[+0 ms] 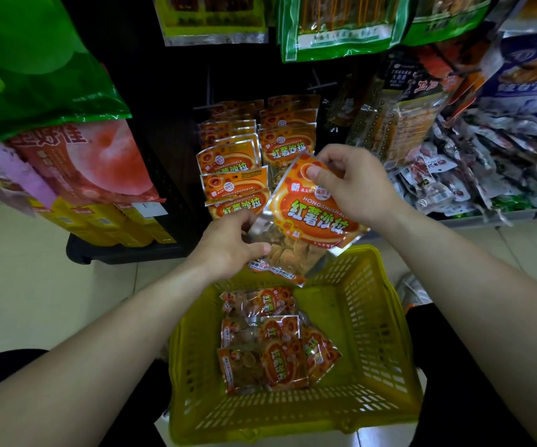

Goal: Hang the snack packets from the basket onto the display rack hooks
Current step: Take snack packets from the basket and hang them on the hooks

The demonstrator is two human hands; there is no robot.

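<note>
In the head view, both hands hold one orange snack packet [309,221] above the far rim of the yellow basket [373,350], just in front of the display rack [170,175]. The right hand [354,185] pinches the packet's top edge between thumb and fingers, close to where the hang hole should be, though the hole itself is covered. The left hand [228,243] is closed on the lower left side, near the clear window showing the crisps. More packets [270,346] of the same kind lie flat on the basket floor, and matching hung packets [235,162] fill two rows on the rack behind. The packet looks light, with thin crinkly foil that is probably slippery and contents that would crush easily, so holding the flat sealed top strip seems wisest when threading it onto a hook.
</note>
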